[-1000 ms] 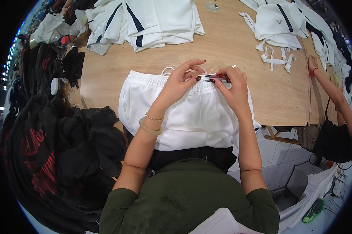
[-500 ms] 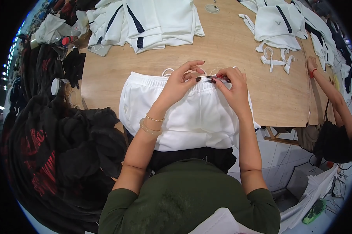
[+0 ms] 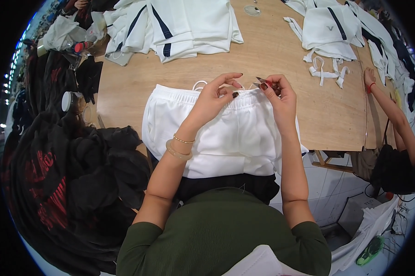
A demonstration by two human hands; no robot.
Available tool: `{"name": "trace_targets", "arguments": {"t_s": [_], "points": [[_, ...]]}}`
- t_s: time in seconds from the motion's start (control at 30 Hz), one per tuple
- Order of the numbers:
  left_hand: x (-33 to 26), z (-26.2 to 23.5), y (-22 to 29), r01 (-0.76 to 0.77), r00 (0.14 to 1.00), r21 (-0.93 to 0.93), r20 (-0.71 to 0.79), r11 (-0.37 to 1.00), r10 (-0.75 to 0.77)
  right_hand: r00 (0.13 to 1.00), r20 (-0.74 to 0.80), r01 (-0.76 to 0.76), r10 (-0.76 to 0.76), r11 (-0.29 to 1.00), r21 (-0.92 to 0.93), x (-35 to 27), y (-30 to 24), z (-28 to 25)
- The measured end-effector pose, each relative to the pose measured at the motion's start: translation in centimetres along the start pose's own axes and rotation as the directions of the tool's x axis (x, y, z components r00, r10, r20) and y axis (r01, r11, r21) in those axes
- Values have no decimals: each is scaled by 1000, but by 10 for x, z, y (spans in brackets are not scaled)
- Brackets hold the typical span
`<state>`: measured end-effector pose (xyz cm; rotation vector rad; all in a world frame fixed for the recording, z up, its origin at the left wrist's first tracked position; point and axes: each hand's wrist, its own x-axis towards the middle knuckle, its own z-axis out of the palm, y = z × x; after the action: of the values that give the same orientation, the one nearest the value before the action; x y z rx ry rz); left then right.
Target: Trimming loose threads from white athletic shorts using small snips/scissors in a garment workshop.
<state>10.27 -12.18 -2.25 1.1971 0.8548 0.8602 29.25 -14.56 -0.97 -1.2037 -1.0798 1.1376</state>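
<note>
A pair of white elastic-waist pants (image 3: 212,138) lies across the table's near edge and my lap, waistband away from me. My left hand (image 3: 215,95) is at the waistband, thumb and a finger closed on its upper edge, the other fingers curled above. In my right hand (image 3: 283,95) is a small pair of thread snips (image 3: 261,81) with dark pointed blades and a bit of red at the grip. The blades point left, just above the waistband and apart from my left fingers. A white drawstring loop (image 3: 199,85) stands up behind the waistband.
Stacked white garments with navy stripes (image 3: 193,32) lie at the far left of the wooden table (image 3: 327,119); more white pieces (image 3: 329,27) lie far right. Dark clothing (image 3: 92,170) is heaped at my left, near a lidded jar (image 3: 71,102). Another person's arm (image 3: 386,103) rests at the right edge.
My right hand has drawn the snips up and slightly right, away from my left fingers and the waistband. My left hand stays nearly in place.
</note>
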Motion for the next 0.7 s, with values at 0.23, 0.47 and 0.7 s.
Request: {"name": "trace_targets", "arguments": {"t_s": [0.23, 0.47, 0.7], "points": [[-1, -2, 6, -3, 1000, -22, -3, 1000, 3, 897, 284, 434, -338, 558, -708, -4, -11, -4], [-1, -3, 3, -11, 1000, -15, -2, 1000, 11, 892, 287, 440, -350, 517, -734, -4, -7, -1], [-5, -4, 5, 24, 1000, 2, 11, 1000, -24, 900, 287, 432, -329, 571, -699, -8, -5, 3]]}}
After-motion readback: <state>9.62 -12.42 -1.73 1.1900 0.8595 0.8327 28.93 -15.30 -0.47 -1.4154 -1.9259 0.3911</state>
